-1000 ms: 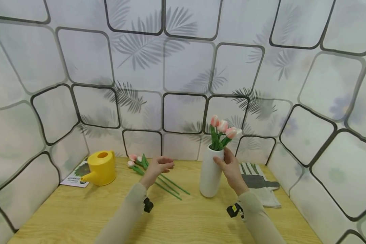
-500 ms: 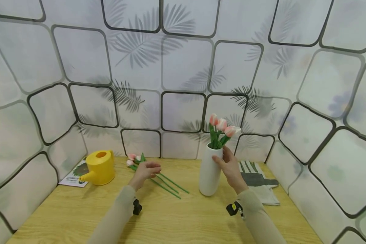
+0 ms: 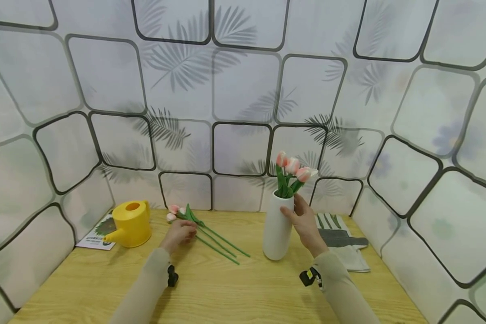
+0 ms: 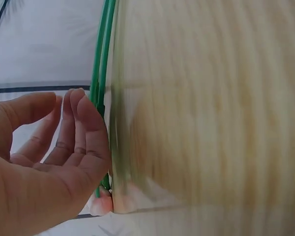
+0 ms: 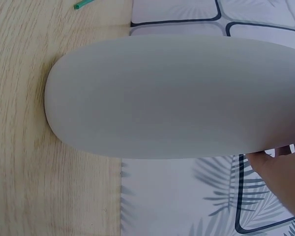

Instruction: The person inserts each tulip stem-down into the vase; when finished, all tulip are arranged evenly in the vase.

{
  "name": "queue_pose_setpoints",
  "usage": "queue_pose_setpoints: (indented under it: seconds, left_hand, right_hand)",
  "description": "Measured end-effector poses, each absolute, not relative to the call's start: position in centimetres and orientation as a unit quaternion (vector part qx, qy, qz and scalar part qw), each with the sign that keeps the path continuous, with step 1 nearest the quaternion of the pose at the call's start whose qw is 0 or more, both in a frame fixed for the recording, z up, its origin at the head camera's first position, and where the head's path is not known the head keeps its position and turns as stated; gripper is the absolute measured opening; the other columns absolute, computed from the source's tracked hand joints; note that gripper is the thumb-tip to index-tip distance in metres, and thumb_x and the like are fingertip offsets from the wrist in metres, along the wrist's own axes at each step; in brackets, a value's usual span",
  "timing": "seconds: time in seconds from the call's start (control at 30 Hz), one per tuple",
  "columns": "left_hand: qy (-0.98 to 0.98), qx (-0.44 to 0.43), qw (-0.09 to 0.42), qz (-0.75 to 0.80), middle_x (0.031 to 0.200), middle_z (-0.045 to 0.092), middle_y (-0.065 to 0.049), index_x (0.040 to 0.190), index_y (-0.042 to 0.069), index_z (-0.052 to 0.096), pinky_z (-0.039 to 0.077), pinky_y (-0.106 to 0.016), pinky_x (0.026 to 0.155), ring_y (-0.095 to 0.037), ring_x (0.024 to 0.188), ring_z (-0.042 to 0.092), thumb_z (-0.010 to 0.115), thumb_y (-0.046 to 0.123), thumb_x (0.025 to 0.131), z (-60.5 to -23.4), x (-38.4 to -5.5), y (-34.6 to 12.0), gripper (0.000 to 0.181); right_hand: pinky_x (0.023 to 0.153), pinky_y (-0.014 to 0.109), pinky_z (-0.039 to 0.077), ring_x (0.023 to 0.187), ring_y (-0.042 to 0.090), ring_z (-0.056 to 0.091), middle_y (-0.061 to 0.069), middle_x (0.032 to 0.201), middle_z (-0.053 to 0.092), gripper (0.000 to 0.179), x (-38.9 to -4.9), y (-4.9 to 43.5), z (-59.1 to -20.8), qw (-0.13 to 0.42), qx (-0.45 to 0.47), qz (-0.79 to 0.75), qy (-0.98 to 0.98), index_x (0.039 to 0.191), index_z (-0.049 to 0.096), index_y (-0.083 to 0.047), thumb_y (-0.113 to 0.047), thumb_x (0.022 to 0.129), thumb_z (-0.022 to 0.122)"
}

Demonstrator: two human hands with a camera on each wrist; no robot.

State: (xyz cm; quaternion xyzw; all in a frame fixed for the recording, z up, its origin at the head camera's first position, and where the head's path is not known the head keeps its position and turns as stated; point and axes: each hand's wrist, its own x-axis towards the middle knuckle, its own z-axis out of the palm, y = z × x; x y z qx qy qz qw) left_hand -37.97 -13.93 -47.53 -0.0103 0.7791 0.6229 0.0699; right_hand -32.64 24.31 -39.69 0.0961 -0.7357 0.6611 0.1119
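A tall white vase (image 3: 276,234) stands upright on the table, with several pink tulips (image 3: 292,166) in its mouth. My right hand (image 3: 306,225) grips the vase near its rim, thumb on the near side; the right wrist view shows the vase's smooth body (image 5: 162,98) with fingertips at its upper end. A few loose pink tulips (image 3: 191,215) lie left of the vase, green stems pointing toward it. My left hand (image 3: 180,235) is low beside them, fingers bent and nothing between thumb and fingertips. In the left wrist view its fingers lie right against the green stems (image 4: 101,64).
A yellow watering can (image 3: 130,227) stands at the left, its spout toward the near left. Behind it lies a printed card (image 3: 101,234) with a sunflower picture. Grey, white and green fabric gloves (image 3: 338,238) lie right of the vase. Patterned walls enclose the wooden table (image 3: 227,297).
My left hand has moved left and down, from above the stems to beside the loose tulips near their blossoms. The right hand has stayed on the vase.
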Motion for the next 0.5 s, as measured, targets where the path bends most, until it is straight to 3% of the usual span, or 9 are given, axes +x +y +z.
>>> queue_pose_setpoints:
  seconds: [0.2, 0.5]
  left_hand:
    - [0.792, -0.013, 0.078, 0.605, 0.084, 0.07, -0.016, 0.119, -0.014, 0.059, 0.05, -0.024, 0.055, -0.012, 0.063, 0.059, 0.057, 0.008, 0.098, -47.75, -38.09, -14.56, 0.031]
    - [0.781, -0.043, 0.121, 0.611, 0.083, 0.068, -0.011, 0.124, -0.008, 0.056, 0.051, -0.022, 0.055, -0.012, 0.062, 0.064, 0.056, 0.014, 0.1, -47.73, -38.25, -14.74, 0.033]
  right_hand:
    - [0.114, 0.054, 0.035, 0.139, 0.031, 0.04, 0.014, 0.154, 0.038, 0.073, -32.88, 24.35, -39.8, 0.115, 0.099, 0.665, -0.731, 0.155, 0.026, -0.015, -0.021, 0.095, 0.067]
    - [0.115, 0.053, 0.034, 0.139, 0.03, 0.04, 0.014, 0.154, 0.037, 0.074, -32.78, 24.33, -39.84, 0.116, 0.1, 0.668, -0.729, 0.156, 0.025, -0.013, -0.02, 0.095, 0.067]
